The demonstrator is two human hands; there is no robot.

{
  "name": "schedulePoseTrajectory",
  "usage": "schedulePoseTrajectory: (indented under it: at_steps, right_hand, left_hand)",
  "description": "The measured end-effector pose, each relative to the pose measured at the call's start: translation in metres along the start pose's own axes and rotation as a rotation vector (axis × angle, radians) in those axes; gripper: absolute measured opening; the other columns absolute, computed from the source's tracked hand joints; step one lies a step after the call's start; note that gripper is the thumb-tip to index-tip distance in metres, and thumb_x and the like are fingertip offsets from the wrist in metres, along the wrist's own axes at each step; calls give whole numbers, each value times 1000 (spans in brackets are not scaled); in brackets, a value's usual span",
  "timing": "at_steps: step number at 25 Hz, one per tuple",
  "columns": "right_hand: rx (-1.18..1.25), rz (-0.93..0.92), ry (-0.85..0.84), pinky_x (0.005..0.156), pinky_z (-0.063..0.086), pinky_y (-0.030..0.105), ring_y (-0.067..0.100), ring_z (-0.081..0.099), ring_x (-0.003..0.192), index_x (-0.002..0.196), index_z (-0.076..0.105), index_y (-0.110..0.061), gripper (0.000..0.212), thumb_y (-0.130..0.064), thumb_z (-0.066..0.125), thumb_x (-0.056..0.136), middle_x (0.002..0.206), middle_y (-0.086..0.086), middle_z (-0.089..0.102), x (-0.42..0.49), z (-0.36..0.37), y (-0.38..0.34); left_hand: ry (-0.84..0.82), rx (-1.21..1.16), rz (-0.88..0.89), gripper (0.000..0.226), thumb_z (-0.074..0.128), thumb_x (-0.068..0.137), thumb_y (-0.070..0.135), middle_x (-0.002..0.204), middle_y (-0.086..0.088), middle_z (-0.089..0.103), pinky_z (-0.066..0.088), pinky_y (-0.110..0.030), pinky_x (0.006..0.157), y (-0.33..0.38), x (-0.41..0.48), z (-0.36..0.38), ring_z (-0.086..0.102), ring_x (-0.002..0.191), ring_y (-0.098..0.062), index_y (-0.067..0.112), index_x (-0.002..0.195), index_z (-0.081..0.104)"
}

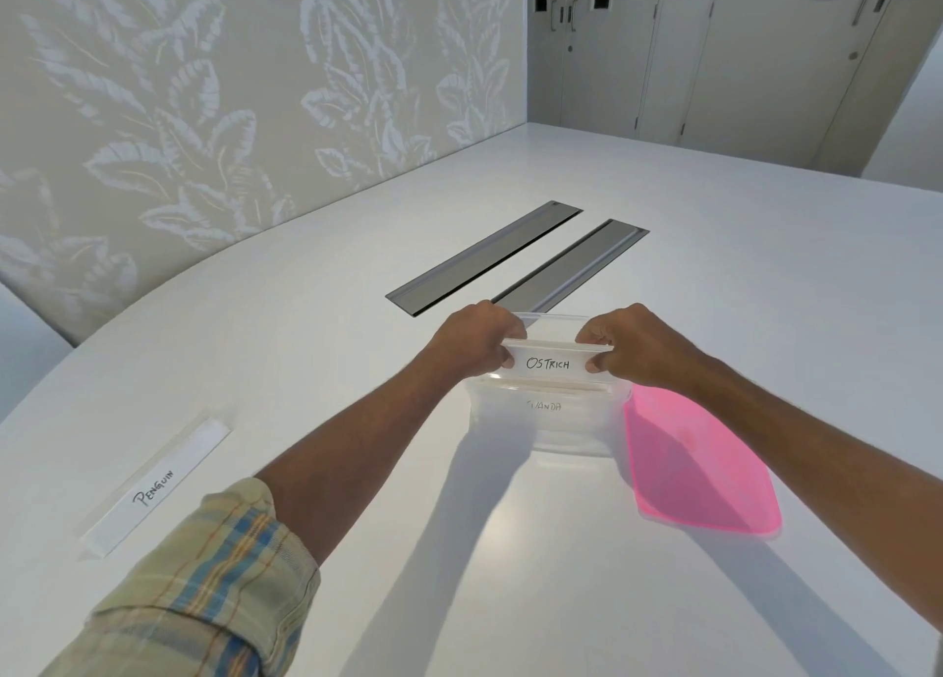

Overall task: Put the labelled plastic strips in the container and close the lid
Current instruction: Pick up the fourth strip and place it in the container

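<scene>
The "OSTRICH" strip (548, 363) is held up just over the open mouth of the clear container (548, 424). It lies sideways, left to right, with its long side running across the box. The left hand (472, 339) pinches its left end and the right hand (635, 347) pinches its right end, fingers closed tight on it. Both hands are the same way off from the box, so neither is nearer. The box is right under the strip, so I think the next move is mostly straight down.

The strip looks about as long as the box is wide. It may need to tip or line up with the walls to slide in. If one end sits on the rim, it could get stuck.

Inside the box there is one more strip (543, 406) already. Its writing is faint through the plastic, and I cannot read it for sure.

The pink lid (699, 472) lies flat on the white table (306, 370), just to the right of the box, partly under the right arm. It is not on the box yet.

The "PENGUIN" strip (153, 490) lies on the table well off to the left, pointing at a slant. The left hand would be the nearer one for it.

Two grey slots (485, 258) sit in the table behind the box. Nothing blocks the way down.
</scene>
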State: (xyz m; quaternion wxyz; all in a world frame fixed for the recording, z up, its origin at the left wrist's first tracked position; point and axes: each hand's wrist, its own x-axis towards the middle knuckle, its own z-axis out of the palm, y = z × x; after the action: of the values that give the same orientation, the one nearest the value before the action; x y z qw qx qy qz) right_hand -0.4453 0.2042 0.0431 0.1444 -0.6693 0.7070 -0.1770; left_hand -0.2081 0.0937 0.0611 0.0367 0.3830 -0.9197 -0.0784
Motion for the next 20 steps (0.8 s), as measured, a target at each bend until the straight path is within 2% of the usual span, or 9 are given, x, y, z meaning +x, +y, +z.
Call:
schedulePoseTrajectory:
  at_steps: [3,7,12,17,20]
  right_hand:
    - [-35,-7,-33,84,60,44,21,71,94,99,79,-19,24,-13,87,78,95,-3,76,6,10,5]
    - [-73,3,-88,80,60,41,24,70,91,100,78,-17,28,-13,90,75,96,-1,75,16,25,4]
    - [-135,2,-160,81,60,40,24,71,93,107,79,-16,36,-14,91,73,101,2,76,23,38,6]
    - [-200,-18,-189,83,61,41,24,72,96,108,80,-18,33,-16,88,76,104,1,76,25,42,8]
    - [-218,-24,-203,82,62,42,25,72,96,106,80,-18,30,-12,86,77,103,0,77,25,44,9]
  left_hand:
    - [-49,30,16,38,83,82,20,120,5,73,49,-33,83,-4,6,11,65,116,-21,28,118,75]
    - [-148,71,18,44,87,81,25,122,6,72,53,-34,89,-10,13,20,61,119,-18,25,123,73]
    - [-246,129,70,44,87,81,23,119,1,73,51,-30,85,-11,24,31,62,116,-19,21,122,75]
    - [-283,175,101,34,81,82,19,112,1,76,59,-38,87,-8,31,44,63,114,-22,21,117,76]
    - [-306,162,107,35,84,79,19,109,1,77,61,-41,88,-8,33,44,66,109,-20,19,113,78]
